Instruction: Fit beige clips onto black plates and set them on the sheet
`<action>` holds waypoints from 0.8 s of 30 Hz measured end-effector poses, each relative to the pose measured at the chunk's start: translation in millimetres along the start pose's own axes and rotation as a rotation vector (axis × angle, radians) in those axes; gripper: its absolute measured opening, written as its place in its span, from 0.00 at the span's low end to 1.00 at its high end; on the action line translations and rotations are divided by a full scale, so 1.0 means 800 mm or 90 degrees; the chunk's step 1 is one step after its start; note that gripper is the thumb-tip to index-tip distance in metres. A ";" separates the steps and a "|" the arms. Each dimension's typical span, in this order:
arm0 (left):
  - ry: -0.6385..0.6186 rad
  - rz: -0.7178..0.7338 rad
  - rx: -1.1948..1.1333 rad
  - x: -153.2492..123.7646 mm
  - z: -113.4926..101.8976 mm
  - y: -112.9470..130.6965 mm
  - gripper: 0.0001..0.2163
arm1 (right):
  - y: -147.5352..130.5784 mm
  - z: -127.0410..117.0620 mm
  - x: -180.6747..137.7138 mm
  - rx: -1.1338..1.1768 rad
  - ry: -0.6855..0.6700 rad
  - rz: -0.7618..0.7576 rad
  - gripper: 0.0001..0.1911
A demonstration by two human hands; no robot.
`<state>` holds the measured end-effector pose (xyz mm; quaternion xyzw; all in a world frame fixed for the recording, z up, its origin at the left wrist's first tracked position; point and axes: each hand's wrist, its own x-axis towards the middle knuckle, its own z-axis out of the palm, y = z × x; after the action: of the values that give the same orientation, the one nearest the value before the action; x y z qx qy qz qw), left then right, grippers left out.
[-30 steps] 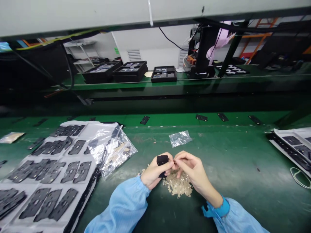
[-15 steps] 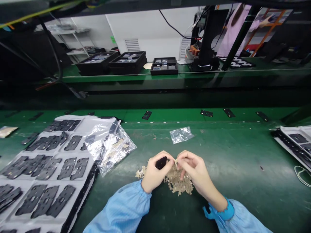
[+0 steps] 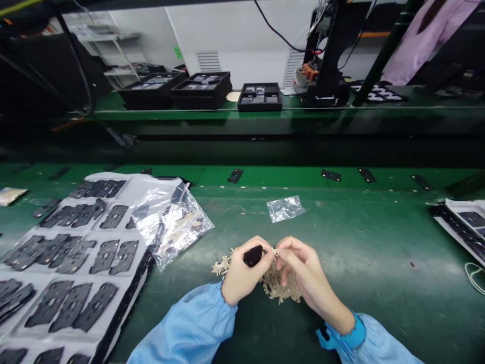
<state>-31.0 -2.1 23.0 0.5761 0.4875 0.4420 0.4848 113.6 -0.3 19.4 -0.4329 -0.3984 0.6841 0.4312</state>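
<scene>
My left hand [image 3: 246,270] is closed around a small black plate-like part [image 3: 253,256], which shows between the thumb and fingers. Thumb and forefinger of my right hand [image 3: 301,265] pinch a tiny beige piece [image 3: 275,251] that also meets the left fingertips. Both hands hover close together over a heap of small beige flat pieces [image 3: 281,290]. More of these beige pieces [image 3: 222,266] lie left of my left hand. A clear zip bag [image 3: 185,230] holding similar pieces lies partly on the tray to the left.
A white partitioned tray [image 3: 131,289] with several black parts [image 3: 102,303] fills the left side. A small clear bag [image 3: 285,208] lies ahead of my hands. Black parts [image 3: 235,176] dot the green strip behind. Black boxes [image 3: 259,103] stand on the shelf; a person in pink [image 3: 428,43] is beyond it.
The view has shifted slightly, and the person in pink appears farther right. My hands keep nearly the same pose, fingertips together at the beige piece.
</scene>
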 end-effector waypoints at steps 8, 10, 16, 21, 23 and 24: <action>0.024 -0.023 0.060 0.004 0.000 -0.003 0.06 | -0.002 -0.004 -0.004 -0.413 0.082 -0.318 0.04; 0.028 -0.022 0.076 0.004 -0.001 -0.004 0.06 | -0.005 -0.006 -0.004 -0.458 0.052 -0.352 0.07; 0.020 0.001 0.118 0.002 -0.004 -0.007 0.05 | -0.012 -0.016 0.002 -0.470 -0.058 -0.333 0.08; -0.008 0.020 0.149 0.000 -0.005 -0.006 0.06 | -0.013 -0.020 0.002 -0.518 -0.120 -0.316 0.08; -0.014 0.022 0.151 0.000 -0.005 -0.006 0.06 | -0.013 -0.021 0.001 -0.524 -0.129 -0.315 0.08; -0.016 0.021 0.151 0.000 -0.005 -0.006 0.06 | -0.012 -0.021 0.001 -0.521 -0.130 -0.313 0.08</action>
<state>-35.7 -1.6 18.7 0.6430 0.5208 0.3817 0.4118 131.6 6.6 22.7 -0.3907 -0.7653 0.3882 0.3331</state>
